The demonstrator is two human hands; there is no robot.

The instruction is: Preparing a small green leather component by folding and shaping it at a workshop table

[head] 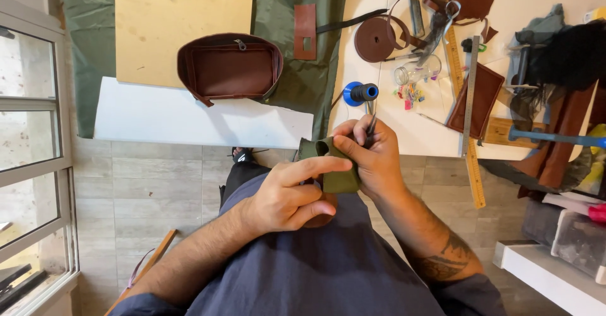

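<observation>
Nearest me is my own dark blue shirt (315, 272), filling the bottom of the head view, with both forearms rising from it. My left hand (287, 196) is loosely curled, index finger stretched across an olive cloth piece (338, 177) and pressing on it. My right hand (372, 155) is closed on that same cloth, thumb on top, and pinches a thin dark tool (370, 125) between the fingers. The cloth sits between the two hands, held in the air above my lap, just off the tabletop (404, 133) edge.

Below the hands there is open room over the grey tile floor (158, 183); a window frame (38, 133) closes off the left.

Past the edge, a blue thread spool (360, 93) stands just beyond the right hand. Further off lie a brown leather bag (229, 69) on a plywood sheet (170, 13), a leather strap coil (375, 38), a glass jar (416, 72) and a steel ruler (470, 95) among crowded scraps.
</observation>
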